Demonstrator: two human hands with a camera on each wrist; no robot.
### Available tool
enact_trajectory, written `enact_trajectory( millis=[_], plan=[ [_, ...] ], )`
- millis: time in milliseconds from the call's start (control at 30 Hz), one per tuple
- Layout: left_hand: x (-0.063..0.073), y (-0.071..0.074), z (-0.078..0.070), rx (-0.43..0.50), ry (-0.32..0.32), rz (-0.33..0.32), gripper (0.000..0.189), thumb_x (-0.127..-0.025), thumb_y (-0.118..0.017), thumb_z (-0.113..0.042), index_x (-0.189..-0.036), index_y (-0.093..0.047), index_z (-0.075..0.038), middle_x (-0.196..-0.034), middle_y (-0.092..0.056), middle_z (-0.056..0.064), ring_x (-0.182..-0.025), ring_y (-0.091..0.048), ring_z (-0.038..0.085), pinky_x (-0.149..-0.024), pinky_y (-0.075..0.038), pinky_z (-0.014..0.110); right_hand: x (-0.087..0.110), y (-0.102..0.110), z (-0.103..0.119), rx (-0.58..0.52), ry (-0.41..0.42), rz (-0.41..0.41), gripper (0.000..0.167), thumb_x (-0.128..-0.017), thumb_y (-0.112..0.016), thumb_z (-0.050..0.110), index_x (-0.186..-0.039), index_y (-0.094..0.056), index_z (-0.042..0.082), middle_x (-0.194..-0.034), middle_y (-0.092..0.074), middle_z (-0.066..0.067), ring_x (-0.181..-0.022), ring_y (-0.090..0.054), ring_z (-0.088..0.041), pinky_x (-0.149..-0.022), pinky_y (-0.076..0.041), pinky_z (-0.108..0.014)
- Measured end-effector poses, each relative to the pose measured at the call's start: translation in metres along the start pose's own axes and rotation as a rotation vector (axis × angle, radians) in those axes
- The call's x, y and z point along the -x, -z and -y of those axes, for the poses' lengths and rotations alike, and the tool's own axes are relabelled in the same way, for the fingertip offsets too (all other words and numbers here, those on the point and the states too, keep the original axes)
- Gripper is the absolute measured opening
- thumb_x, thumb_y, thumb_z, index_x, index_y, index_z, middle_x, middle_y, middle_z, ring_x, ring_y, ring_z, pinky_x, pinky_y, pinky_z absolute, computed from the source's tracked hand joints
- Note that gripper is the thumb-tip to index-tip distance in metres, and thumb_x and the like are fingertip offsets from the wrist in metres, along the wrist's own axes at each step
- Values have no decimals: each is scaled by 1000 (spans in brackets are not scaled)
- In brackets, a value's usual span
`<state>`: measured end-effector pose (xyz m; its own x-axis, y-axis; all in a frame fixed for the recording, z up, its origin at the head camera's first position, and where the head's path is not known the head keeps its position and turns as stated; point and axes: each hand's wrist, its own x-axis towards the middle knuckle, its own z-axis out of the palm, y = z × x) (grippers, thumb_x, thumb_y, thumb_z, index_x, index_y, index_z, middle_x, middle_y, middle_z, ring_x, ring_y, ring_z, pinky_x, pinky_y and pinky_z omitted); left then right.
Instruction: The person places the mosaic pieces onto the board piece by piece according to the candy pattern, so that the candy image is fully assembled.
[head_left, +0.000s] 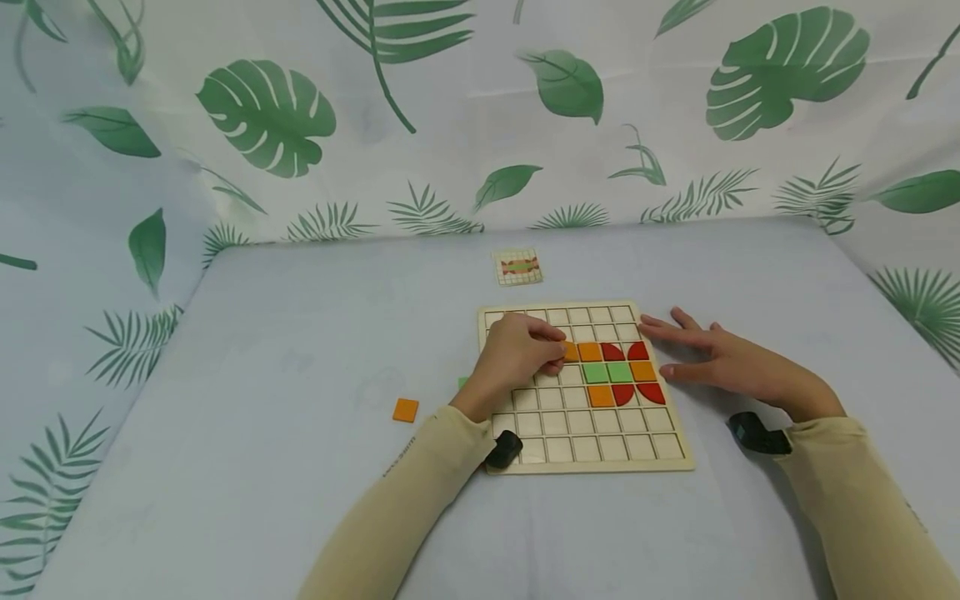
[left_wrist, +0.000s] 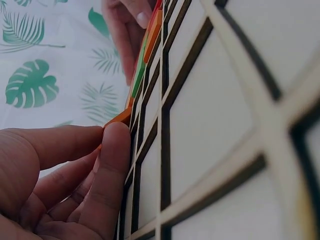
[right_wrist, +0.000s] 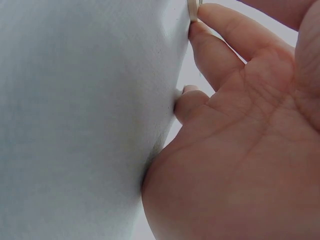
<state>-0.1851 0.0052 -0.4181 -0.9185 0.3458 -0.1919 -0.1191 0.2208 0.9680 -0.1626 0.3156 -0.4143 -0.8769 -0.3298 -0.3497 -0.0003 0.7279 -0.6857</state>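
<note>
A square wooden grid board (head_left: 562, 425) lies flat on the table. My left hand (head_left: 517, 354) reaches over its upper part and pinches an orange square tile (left_wrist: 119, 118) between thumb and forefinger, one edge tilted up from the grid. Right of it, the cells hold an orange tile (head_left: 589, 352), red rounded pieces (head_left: 651, 393), green squares (head_left: 619, 372) and more orange squares (head_left: 601, 396). My right hand (head_left: 723, 362) rests on the table with fingers extended, fingertips at the board's right edge.
A small pattern card (head_left: 517, 267) with a red, green and orange design lies behind the board. Left of the board is a loose orange tile (head_left: 406, 410). A green tile (head_left: 462, 382) shows partly behind my left wrist. Leaf-printed cloth (head_left: 450, 150) hangs behind the table.
</note>
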Motion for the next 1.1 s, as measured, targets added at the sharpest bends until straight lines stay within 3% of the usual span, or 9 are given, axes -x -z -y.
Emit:
enact_trajectory(
  millis=[233,733,900,1100],
  plan=[
    [0,-1,1,-57,0,-14,14,-100,-73,-2,-112,-79,2,-77,-75,7,-63,-71,14,-74,-60,24,1,-1,0,-9,-15,0,78,-100,-74,36,-168,-38,19,-178,-3,-20,-156,20,-54,-112,12,-82],
    [-1,-3,0,-108,-8,-26,13,-100,-71,1,-111,-77,4,-77,-74,5,-61,-71,15,-71,-60,25,1,0,0,-15,-17,3,78,-101,-74,35,-168,-38,19,-178,-8,-16,-158,19,-49,-113,14,-81],
    [-1,0,1,-54,-10,-14,12,-100,-71,1,-110,-76,3,-79,-75,8,-63,-73,17,-73,-61,25,1,0,1,-10,-20,1,78,-101,-74,34,-168,-38,17,-178,-6,-18,-158,19,-51,-112,12,-82],
    [1,7,-4,148,32,37,18,-103,-69,-3,-118,-74,7,-91,-74,17,-71,-70,20,-73,-63,31,1,-1,0,1,-1,-2,76,-102,-73,29,-167,-37,14,-177,-11,-20,-159,15,-50,-115,15,-78]
  ],
)
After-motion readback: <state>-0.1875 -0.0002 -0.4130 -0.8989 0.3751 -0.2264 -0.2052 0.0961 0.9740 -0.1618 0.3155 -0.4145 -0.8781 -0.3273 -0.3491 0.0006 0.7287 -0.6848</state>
